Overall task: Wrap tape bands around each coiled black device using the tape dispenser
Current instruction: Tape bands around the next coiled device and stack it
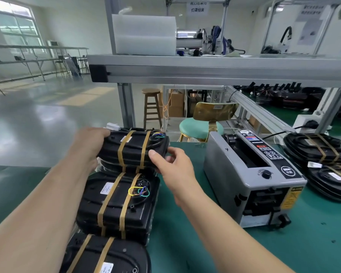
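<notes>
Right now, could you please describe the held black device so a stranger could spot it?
Find the grey tape dispenser on the green table; taped black devices line up to its left. The held device is the farthest, the only one gripped between left hand and right hand.

Brightness: bright, even, cool white throughout.
Source: daylight from the window (18,28) at far left, its panes washed out.
Glare: pale sheen on the floor (39,119); dull highlights on the top black device (134,148).
Shadows: soft and short beside the tape dispenser (252,174) on the worktop (185,233).
Distortion: wide-angle bend; the shelf rail (205,71) bows.
Blur: signs (197,8) overhead smeared, unreadable; upper right corner streaked.
</notes>
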A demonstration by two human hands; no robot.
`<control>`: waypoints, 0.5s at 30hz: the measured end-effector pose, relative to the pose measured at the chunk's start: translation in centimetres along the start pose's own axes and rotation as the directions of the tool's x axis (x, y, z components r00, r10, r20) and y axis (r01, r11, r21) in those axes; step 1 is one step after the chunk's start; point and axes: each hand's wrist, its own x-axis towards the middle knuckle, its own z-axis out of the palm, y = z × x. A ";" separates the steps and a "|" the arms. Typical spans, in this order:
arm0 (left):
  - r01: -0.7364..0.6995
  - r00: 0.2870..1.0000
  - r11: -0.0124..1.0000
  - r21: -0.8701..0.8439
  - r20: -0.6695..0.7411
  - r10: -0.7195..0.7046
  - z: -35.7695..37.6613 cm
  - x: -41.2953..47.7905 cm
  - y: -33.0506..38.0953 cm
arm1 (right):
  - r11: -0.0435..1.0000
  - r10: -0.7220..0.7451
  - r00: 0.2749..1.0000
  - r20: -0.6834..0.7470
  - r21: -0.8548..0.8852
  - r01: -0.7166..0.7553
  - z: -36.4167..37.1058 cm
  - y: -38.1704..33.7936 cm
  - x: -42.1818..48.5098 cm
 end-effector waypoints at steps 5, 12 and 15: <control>-0.024 1.000 0.984 -0.178 0.012 0.026 -0.2 1.0 -0.3 | 0.998 -0.065 0.998 -0.009 -0.004 0.065 0.6 -1.2 2.0; -0.054 0.996 0.969 -0.240 0.058 0.070 -0.3 1.8 -0.4 | 0.993 -0.079 0.996 -0.035 -0.086 0.076 1.5 -0.8 2.5; -0.026 0.996 0.978 -0.205 0.077 0.043 -0.5 2.1 -1.4 | 0.989 -0.082 0.996 -0.043 -0.126 0.076 1.0 0.5 1.4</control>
